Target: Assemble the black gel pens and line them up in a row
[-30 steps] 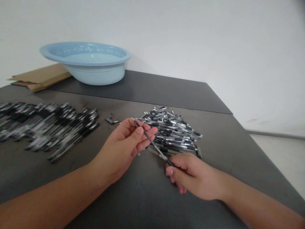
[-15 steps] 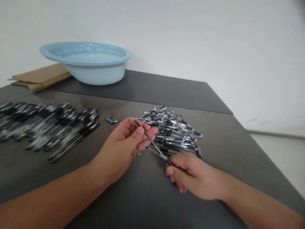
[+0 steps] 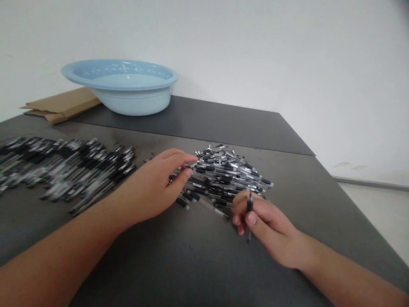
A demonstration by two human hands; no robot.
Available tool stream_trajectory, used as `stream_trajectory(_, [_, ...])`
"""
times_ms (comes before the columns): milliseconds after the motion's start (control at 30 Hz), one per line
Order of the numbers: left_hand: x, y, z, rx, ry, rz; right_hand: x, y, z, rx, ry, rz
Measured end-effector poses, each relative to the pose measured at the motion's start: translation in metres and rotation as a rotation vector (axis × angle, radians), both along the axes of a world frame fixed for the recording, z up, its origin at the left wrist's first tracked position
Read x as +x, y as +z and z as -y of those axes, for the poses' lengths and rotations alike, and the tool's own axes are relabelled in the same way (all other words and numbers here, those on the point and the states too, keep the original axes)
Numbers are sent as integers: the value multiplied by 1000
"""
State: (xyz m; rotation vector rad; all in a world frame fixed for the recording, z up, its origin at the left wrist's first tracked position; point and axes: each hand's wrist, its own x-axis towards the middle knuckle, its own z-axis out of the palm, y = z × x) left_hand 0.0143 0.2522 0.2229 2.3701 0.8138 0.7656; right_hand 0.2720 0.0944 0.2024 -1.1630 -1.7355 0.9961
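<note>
My right hand (image 3: 268, 228) is closed around a pen (image 3: 249, 204) with a black grip, held between thumb and fingers and pointing away from me. It hovers at the near right side of a loose pile of pens (image 3: 223, 170) with clear barrels and black grips. My left hand (image 3: 162, 181) is at the left edge of this pile, its thumb and index finger apart and no object visible between them; its other fingers are partly hidden. Farther left lies a spread row of similar pens (image 3: 86, 166), slanted side by side and slightly blurred.
A light blue plastic basin (image 3: 137, 100) stands at the back left, next to a folded brown paper package (image 3: 64, 104). The dark grey table (image 3: 204, 264) meets a white wall (image 3: 243, 51) at the back. Its right edge drops to a pale floor (image 3: 377, 204).
Earlier both hands held a thin dark pen part between them. My left hand has let go and moved to the pile. My right hand has turned its pen more upright.
</note>
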Motion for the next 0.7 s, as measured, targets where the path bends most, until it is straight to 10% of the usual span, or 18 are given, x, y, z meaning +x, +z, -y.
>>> stream_trajectory(133, [-7,-10,-30,230,-19,-278,4,-2,2,130,-18,158])
stream_trajectory(700, [31,-31,-41,255,7,-444,1,-5,2,147,84,202])
